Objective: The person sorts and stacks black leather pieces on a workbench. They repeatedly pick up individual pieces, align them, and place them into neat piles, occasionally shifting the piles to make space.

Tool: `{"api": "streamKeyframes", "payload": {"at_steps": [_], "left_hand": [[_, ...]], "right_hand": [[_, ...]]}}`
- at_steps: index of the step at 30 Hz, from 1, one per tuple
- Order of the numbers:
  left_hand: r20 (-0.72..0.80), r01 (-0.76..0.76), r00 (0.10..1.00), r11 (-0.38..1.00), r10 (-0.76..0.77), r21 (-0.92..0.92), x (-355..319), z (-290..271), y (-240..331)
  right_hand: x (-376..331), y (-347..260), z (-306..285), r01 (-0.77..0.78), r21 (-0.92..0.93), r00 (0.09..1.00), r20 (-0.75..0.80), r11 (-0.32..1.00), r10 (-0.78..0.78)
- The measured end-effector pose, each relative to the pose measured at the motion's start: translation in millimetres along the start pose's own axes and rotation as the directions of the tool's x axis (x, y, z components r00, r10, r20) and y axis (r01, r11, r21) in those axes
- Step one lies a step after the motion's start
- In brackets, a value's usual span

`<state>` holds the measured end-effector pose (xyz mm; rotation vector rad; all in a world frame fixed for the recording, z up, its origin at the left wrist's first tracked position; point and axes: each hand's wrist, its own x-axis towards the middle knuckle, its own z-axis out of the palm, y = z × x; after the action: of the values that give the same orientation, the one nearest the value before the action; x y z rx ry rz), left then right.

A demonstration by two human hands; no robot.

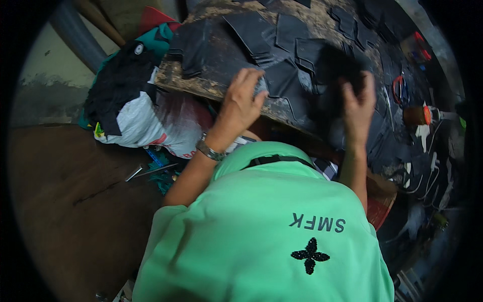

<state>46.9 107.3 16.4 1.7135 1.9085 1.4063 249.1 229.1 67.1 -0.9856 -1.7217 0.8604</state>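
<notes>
My left hand (240,103) rests on the near edge of a worn wooden table (211,83), a metal watch on its wrist. Its fingers curl down onto a flat black cut piece (284,83), and their tips are hidden. My right hand (358,105) is raised over the table and grips a dark, motion-blurred black piece (336,68) from below. Stacks of similar black cut pieces (256,30) cover the tabletop beyond both hands. My green shirt fills the lower part of the view.
A white sack (151,123) stuffed with black scraps (118,83) leans against the table's left side. Metal tools (146,171) lie on the brown floor (65,201). To the right are red-handled scissors (400,88), an orange spool (416,116) and white cables (427,171).
</notes>
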Motion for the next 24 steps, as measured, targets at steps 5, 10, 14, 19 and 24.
{"api": "streamKeyframes", "payload": {"at_steps": [5,10,14,19,24], "left_hand": [[0.053,0.057,0.997,0.989,-0.065,0.134,10.5,5.0,-0.7],[0.038,0.016,0.999,0.956,-0.028,0.293,18.4,8.5,13.5],[0.074,0.127,0.987,0.975,-0.142,0.180,24.3,10.7,17.4],[0.092,0.316,0.948,0.933,-0.305,-0.174,19.9,13.4,16.4],[0.027,0.185,0.982,0.982,-0.186,0.037,14.4,10.4,14.1]], "right_hand": [[22.7,5.9,-57.6,-0.166,0.157,0.983,-0.051,0.973,0.176],[12.2,-13.4,-35.3,-0.266,0.330,0.953,0.230,0.906,0.196],[7.5,-7.0,15.0,-0.492,0.086,0.779,0.488,0.866,0.394],[-12.1,12.2,51.6,0.074,-0.271,0.904,0.426,0.960,0.050],[-11.0,7.2,51.2,0.239,-0.286,0.863,0.501,0.928,-0.068]]}}
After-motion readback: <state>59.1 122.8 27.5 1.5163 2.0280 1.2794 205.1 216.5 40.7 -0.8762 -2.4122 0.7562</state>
